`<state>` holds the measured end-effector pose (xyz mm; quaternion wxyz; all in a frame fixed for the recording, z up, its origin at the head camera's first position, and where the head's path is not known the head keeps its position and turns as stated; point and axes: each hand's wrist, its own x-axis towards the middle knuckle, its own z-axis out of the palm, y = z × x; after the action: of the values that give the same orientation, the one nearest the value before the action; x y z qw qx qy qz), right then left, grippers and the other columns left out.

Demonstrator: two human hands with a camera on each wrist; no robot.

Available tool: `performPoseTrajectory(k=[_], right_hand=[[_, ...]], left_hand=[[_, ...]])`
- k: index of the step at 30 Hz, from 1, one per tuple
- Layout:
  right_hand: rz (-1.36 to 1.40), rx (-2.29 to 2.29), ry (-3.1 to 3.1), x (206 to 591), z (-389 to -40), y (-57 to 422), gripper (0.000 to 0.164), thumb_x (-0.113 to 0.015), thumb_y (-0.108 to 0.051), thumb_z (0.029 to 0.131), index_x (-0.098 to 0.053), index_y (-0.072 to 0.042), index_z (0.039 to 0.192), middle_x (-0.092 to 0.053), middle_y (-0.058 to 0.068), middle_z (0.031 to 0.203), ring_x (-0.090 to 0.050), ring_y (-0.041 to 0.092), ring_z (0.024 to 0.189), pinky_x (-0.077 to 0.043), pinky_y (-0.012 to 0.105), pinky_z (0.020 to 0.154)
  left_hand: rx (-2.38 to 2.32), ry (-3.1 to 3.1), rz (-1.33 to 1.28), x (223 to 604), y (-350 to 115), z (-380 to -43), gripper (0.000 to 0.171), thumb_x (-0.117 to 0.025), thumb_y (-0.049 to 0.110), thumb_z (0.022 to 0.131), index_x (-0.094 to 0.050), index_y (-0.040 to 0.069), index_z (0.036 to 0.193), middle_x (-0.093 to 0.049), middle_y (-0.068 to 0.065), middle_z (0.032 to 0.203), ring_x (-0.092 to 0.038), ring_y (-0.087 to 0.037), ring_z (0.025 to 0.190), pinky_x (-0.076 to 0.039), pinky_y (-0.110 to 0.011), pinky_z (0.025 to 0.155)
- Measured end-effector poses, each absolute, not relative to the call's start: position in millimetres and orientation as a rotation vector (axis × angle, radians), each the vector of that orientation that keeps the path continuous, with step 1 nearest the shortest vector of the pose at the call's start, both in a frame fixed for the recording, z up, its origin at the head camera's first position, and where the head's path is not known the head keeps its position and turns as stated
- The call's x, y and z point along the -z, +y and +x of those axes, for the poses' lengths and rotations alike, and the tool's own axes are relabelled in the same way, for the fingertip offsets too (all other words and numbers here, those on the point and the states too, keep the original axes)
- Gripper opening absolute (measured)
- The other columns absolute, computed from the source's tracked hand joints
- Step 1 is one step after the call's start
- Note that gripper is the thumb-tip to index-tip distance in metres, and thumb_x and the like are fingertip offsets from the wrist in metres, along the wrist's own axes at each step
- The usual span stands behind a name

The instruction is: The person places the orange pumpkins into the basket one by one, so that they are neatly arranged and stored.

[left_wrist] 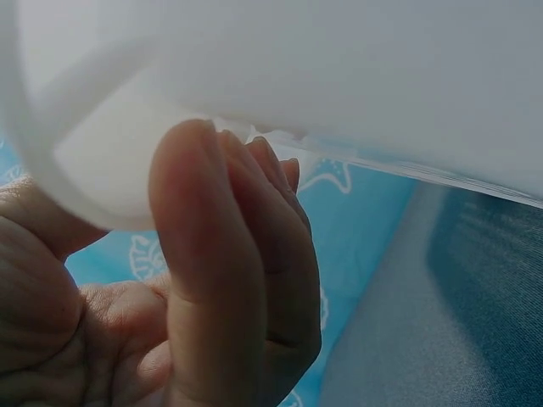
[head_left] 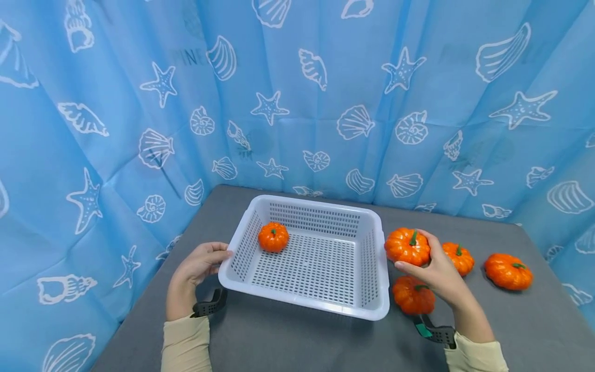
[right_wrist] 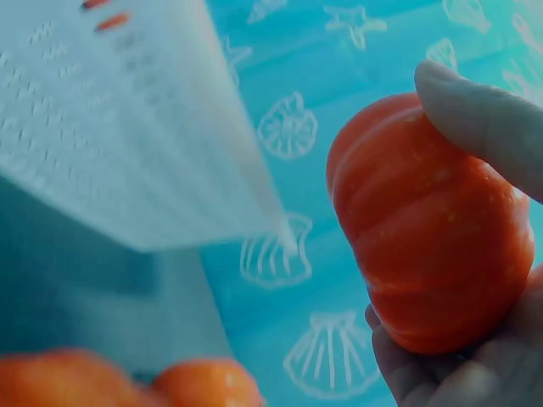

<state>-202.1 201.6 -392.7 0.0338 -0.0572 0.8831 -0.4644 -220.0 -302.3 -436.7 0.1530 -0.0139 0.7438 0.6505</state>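
Note:
My left hand grips the left rim of a white plastic basket, with the thumb at the rim and the fingers curled against the outer wall. Inside the basket, near its left end, sits a small orange pumpkin with a green stem. My right hand holds another orange pumpkin just outside the basket's right rim. In the right wrist view, the thumb and fingers clasp this ribbed pumpkin from opposite sides, apart from the basket wall.
On the grey table, one pumpkin lies below my right hand, another pumpkin just behind it, and a flatter pumpkin farther right. A blue curtain with white shells and starfish hangs behind and at the sides.

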Motion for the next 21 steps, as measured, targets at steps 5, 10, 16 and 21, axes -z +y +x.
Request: performPoseTrajectory(k=[5, 10, 16, 21], right_hand=[[-0.261, 1.445, 2.708, 382.1, -214.4, 181.6, 0.093, -0.07, -0.03, 0.085, -0.007, -0.004, 0.149, -0.031, 0.026, 0.139, -0.045, 0.038, 0.113, -0.051, 0.041, 0.083], [-0.331, 1.419, 2.712, 373.1, -230.6, 161.0, 0.092, -0.072, -0.033, 0.083, -0.013, -0.006, 0.148, -0.036, 0.025, 0.137, -0.048, 0.039, 0.113, -0.051, 0.049, 0.085], [-0.413, 1.44, 2.648, 366.5, -252.8, 134.3, 0.092, -0.074, -0.036, 0.081, -0.017, -0.008, 0.147, -0.037, 0.021, 0.138, -0.048, 0.036, 0.116, -0.049, 0.05, 0.091], [-0.468, 1.503, 2.545, 364.6, -269.2, 107.9, 0.09, -0.074, -0.033, 0.081, -0.018, -0.008, 0.147, -0.039, 0.02, 0.137, -0.049, 0.034, 0.116, -0.049, 0.047, 0.092]], left_hand=[[-1.869, 2.138, -0.033, 437.5, -301.8, -220.2, 0.039, -0.062, 0.016, 0.091, -0.053, -0.013, 0.116, -0.066, -0.014, 0.106, -0.067, -0.019, 0.087, -0.058, -0.03, 0.068], [-1.863, 2.147, -0.024, 437.1, -302.4, -220.8, 0.04, -0.062, 0.016, 0.091, -0.052, -0.013, 0.117, -0.066, -0.014, 0.107, -0.067, -0.018, 0.087, -0.058, -0.03, 0.069], [-1.855, 2.15, -0.037, 436.7, -302.1, -222.8, 0.043, -0.063, 0.018, 0.091, -0.052, -0.012, 0.12, -0.066, -0.015, 0.109, -0.067, -0.019, 0.088, -0.057, -0.029, 0.068], [-1.849, 2.152, -0.053, 437.9, -303.0, -220.6, 0.042, -0.062, 0.019, 0.092, -0.052, -0.012, 0.12, -0.066, -0.015, 0.108, -0.067, -0.019, 0.088, -0.057, -0.029, 0.068]])
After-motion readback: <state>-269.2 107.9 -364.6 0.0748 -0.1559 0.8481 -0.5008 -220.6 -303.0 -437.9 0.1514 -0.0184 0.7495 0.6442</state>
